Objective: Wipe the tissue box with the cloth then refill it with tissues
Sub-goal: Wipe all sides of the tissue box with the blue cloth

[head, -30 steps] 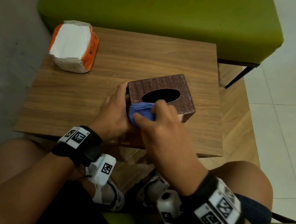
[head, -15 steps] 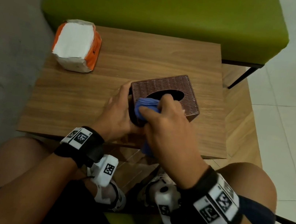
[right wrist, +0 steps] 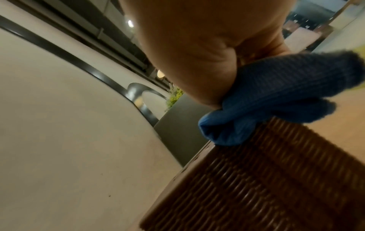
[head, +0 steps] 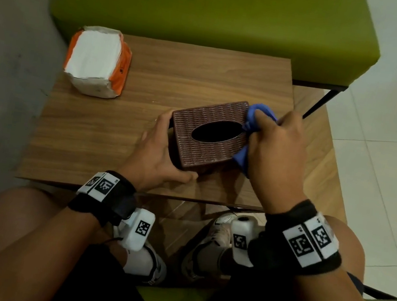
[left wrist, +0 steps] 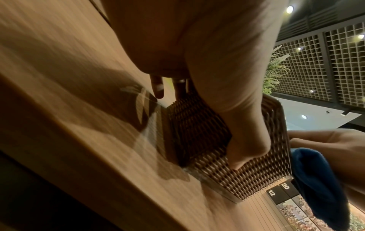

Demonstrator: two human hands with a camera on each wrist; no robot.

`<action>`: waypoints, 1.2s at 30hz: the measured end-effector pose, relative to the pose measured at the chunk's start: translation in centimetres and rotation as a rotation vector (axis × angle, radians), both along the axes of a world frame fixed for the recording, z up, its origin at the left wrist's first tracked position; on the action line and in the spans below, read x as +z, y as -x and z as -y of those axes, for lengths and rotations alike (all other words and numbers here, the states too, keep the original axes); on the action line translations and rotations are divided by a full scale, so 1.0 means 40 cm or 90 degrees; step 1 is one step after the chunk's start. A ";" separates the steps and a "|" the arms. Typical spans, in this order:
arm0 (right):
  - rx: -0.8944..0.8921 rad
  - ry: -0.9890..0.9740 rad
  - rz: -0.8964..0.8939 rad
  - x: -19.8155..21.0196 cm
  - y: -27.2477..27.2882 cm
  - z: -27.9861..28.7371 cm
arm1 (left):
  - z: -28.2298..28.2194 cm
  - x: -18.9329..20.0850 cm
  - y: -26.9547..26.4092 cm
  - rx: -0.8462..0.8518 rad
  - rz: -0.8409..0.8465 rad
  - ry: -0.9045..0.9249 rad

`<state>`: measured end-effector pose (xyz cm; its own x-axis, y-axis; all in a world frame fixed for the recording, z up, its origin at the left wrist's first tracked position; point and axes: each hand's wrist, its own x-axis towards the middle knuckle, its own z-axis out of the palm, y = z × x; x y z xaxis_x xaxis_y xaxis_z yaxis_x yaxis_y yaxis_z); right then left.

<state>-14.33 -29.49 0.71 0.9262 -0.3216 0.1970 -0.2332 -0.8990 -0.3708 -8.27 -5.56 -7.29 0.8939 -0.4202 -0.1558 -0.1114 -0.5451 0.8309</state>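
A brown woven tissue box with a dark oval slot stands on the wooden table, near its front edge. My left hand grips the box's left end, thumb on the near side. My right hand holds a bunched blue cloth against the box's right end; more cloth hangs below the hand. The right wrist view shows the cloth pressed on the box's top edge. An opened orange and white pack of tissues lies at the table's far left corner.
A green upholstered bench runs behind the table. Grey floor lies to the left and pale tiles to the right. My knees and white shoes are under the table's front edge.
My right hand has carried the cloth from the box's near left corner across to its right end. The box has turned on the table and the left hand now grips its left end.
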 end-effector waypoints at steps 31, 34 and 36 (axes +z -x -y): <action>0.034 -0.042 0.075 -0.038 0.121 -0.021 | 0.015 0.037 0.008 -0.005 -0.002 -0.018; 0.245 -0.008 0.062 -0.031 0.137 -0.151 | 0.015 0.052 0.002 -0.012 -0.026 0.014; 0.331 -0.013 0.048 -0.033 0.136 -0.163 | 0.016 0.058 0.002 -0.014 -0.030 0.038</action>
